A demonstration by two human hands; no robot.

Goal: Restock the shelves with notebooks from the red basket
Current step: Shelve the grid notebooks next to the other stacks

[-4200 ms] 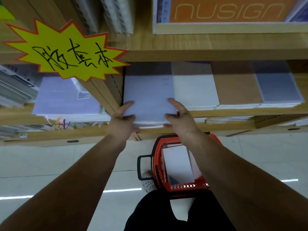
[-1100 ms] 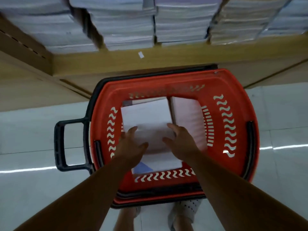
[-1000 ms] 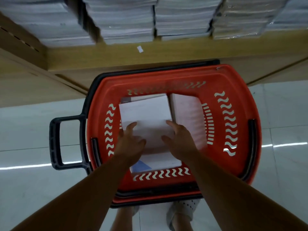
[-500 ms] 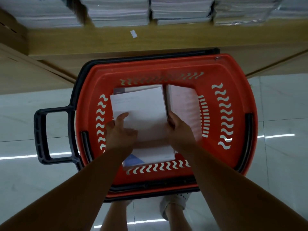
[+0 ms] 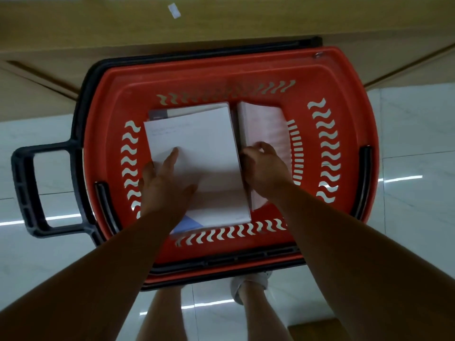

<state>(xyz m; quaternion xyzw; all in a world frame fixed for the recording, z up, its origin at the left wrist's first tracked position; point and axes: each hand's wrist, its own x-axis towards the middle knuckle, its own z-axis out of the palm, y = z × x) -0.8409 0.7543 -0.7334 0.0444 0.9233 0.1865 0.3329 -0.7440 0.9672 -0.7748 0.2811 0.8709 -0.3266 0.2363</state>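
The red basket (image 5: 344, 99) stands on the floor below me. Inside lies a stack of pale white notebooks (image 5: 204, 148), with a blue cover showing under its near left corner. A second stack of notebooks (image 5: 268, 124) leans on edge at the right. My left hand (image 5: 165, 183) lies on the stack's left edge, fingers over the top cover. My right hand (image 5: 263, 166) clasps the stack's right edge, fingers curled between the two stacks. Both hands grip the white stack, which rests in the basket.
The basket's black handle (image 5: 29, 185) sticks out to the left. A wooden shelf base (image 5: 221, 23) runs across the top, just beyond the basket. White glossy floor tiles (image 5: 418, 143) surround it. My legs and a shoe (image 5: 251, 284) are under the basket's near rim.
I left the shelf and bent down over the basket. My hands moved from resting on top of the white stack to its left and right edges. The view has closed in on the basket.
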